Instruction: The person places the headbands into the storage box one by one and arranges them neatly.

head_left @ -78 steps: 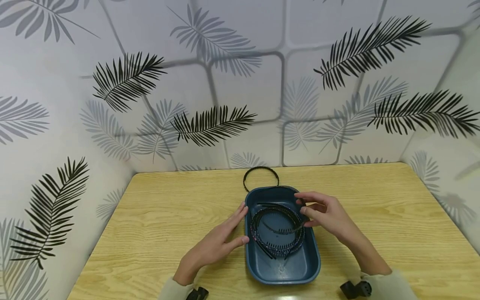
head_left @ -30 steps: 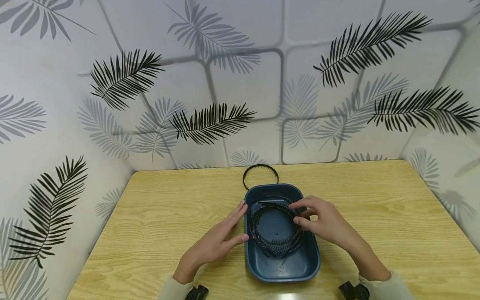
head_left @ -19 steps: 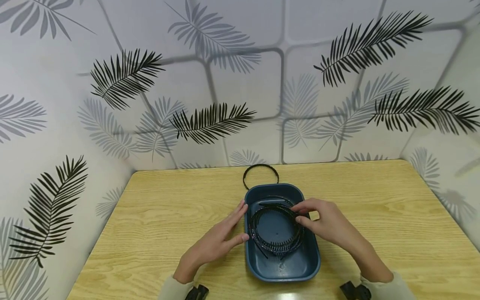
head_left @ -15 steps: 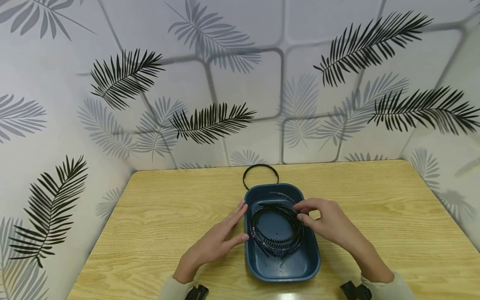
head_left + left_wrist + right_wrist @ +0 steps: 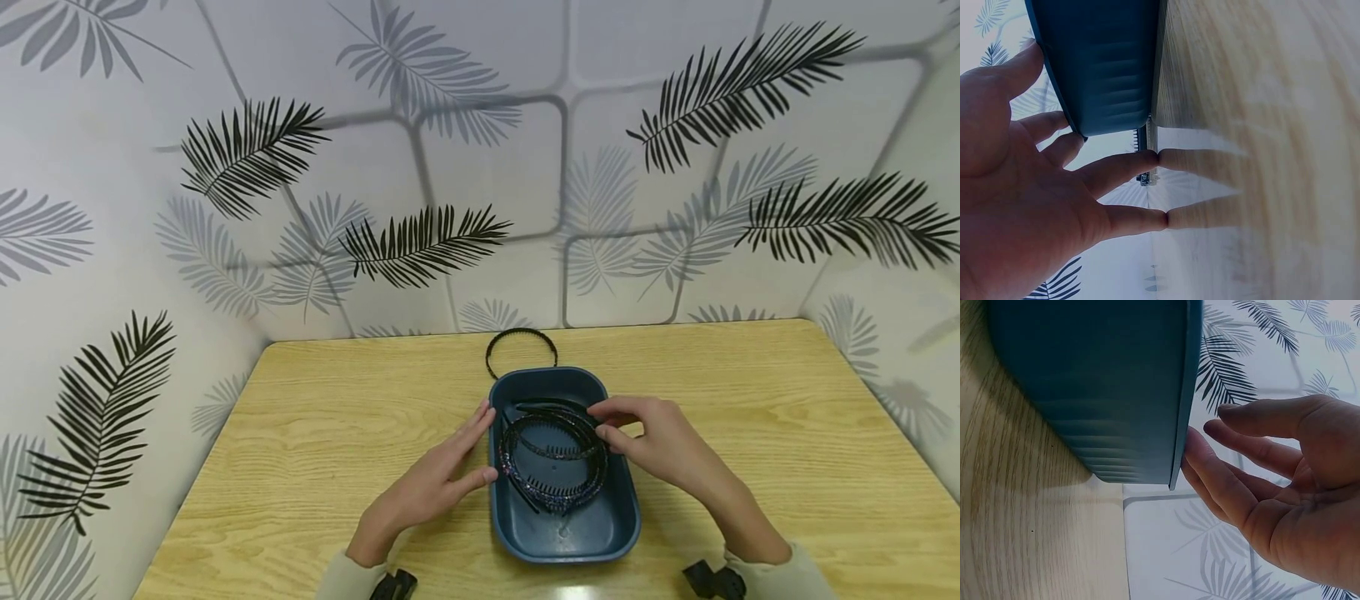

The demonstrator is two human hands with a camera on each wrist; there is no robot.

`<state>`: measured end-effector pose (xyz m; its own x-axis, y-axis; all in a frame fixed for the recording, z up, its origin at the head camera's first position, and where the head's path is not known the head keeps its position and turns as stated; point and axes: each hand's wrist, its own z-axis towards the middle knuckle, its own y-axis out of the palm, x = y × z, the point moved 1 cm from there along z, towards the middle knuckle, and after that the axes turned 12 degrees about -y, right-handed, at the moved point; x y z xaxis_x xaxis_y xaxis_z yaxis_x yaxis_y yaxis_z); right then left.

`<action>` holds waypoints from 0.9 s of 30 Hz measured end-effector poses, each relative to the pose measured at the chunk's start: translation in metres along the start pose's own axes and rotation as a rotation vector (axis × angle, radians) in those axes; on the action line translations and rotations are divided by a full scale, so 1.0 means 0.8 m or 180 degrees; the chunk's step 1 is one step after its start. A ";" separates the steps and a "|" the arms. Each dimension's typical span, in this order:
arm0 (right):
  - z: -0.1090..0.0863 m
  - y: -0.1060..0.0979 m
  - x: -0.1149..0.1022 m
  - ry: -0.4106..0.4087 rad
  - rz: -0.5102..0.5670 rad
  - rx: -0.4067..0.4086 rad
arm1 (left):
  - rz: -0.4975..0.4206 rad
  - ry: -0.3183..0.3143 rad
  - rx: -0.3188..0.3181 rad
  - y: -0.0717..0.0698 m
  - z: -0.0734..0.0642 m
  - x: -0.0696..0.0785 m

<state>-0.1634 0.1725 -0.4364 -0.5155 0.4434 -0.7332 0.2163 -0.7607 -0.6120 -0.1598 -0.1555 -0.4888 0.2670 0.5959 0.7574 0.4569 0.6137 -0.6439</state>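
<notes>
A dark blue plastic basin (image 5: pixel 566 542) stands on the table with several black toothed headbands (image 5: pixel 558 502) piled in it, some of them glittery. One headband (image 5: pixel 558 455) lies across the ring of the others. My left hand (image 5: pixel 442 479) rests along the basin's left side with fingers spread; in the left wrist view its thumb touches the rim and two fingertips touch the table. My right hand (image 5: pixel 648 433) is at the right rim, fingers bent. In the right wrist view, thumb and forefinger stand slightly apart with nothing visible between them, and another fingertip touches the rim.
Behind the basin, a single black headband (image 5: pixel 522 332) lies on the wooden table (image 5: pixel 360 417). A wall (image 5: pixel 495 183) with leaf patterns rises at the table's back edge.
The headband near my right hand swung toward the basin's back, then came down across the pile. My right fingers have shifted slightly right toward the rim. My left hand stays put.
</notes>
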 end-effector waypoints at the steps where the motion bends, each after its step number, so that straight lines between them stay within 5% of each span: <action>1: 0.001 0.000 0.000 0.0002 0.0014 -0.0002 | 0.0004 0.0002 0.0002 0.000 0.000 0.000; 14: 0.002 -0.002 0.002 0.0129 0.0342 0.0065 | -0.0015 -0.0026 -0.0006 -0.004 -0.002 0.002; 27: 0.014 -0.018 0.014 -0.0021 0.0664 0.0232 | 0.0003 0.0012 0.0009 -0.002 -0.002 0.000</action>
<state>-0.1814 0.1831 -0.4322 -0.4713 0.2700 -0.8396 0.2583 -0.8680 -0.4241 -0.1594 -0.1571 -0.4872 0.2707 0.5946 0.7571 0.4542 0.6145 -0.6450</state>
